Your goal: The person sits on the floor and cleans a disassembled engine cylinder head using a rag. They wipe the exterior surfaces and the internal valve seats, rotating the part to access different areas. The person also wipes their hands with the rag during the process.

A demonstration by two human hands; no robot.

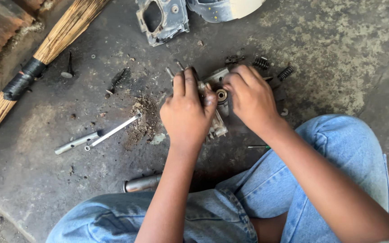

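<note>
Currently, left hand (186, 112) has its fingers (184, 83) clenched over a small metal engine part (218, 96) on the floor (338, 54); right hand (248, 96) pinches at its top beside a round bearing (222, 95); grip looks tight but greasy. Risks, judged: part twisting out of the left hold; springs (285, 72) near the right hand getting knocked and rolling; grit from the dirt pile (144, 118) just left entering the bearing; tube (141, 183) near the knee underfoot.

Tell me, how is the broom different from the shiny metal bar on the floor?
The broom is straw-coloured, bundled and bound with black tape; the metal bar is one thin silvery piece. The broom looks much longer and thicker and runs out of view. Both lie slanted on the dirty floor, away from both hands.
</note>
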